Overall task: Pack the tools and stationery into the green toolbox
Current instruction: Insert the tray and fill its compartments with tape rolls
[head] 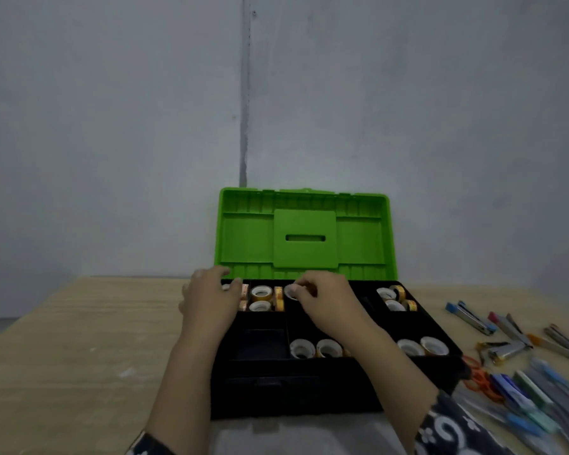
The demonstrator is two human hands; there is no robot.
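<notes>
A small tape roll is pinched in the curled fingers of the right hand over a back compartment of the green toolbox, whose lid stands open. The left hand rests with relaxed fingers on the back left rolls; whether anything is gripped cannot be told. The roll is judged light, stiff and smooth-sided, best taken across its rim. Staplers, pens and orange scissors lie unpacked on the pale wooden counter, against a bare grey wall.
</notes>
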